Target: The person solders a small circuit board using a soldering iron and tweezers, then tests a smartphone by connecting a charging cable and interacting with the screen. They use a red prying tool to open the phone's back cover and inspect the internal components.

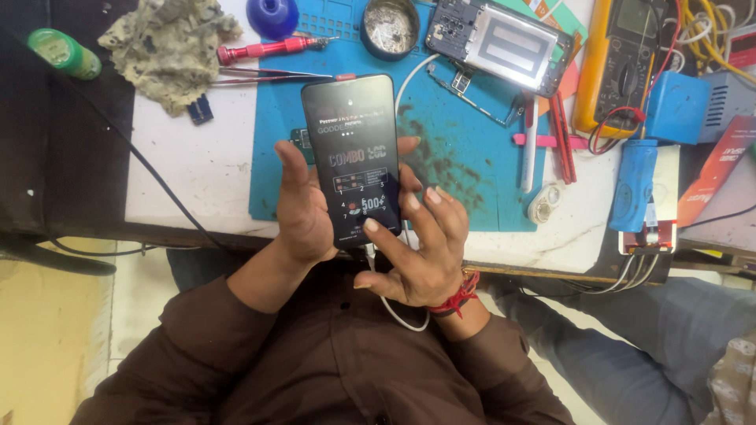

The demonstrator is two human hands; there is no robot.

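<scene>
Phone (354, 161) sat over mat (449, 181), between left hand (303, 208) and right hand (421, 252). Screwdriver (268, 50) and tin (390, 28) lay behind phone; multimeter (626, 63) far right; rag (169, 47) left of mat.

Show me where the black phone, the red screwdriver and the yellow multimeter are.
black phone (356, 157), head view, middle of its screen
red screwdriver (260, 50), head view, its handle
yellow multimeter (626, 67), head view, its dial

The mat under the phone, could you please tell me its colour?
Blue, stained dark in places; the mat shows best in the head view.
</scene>
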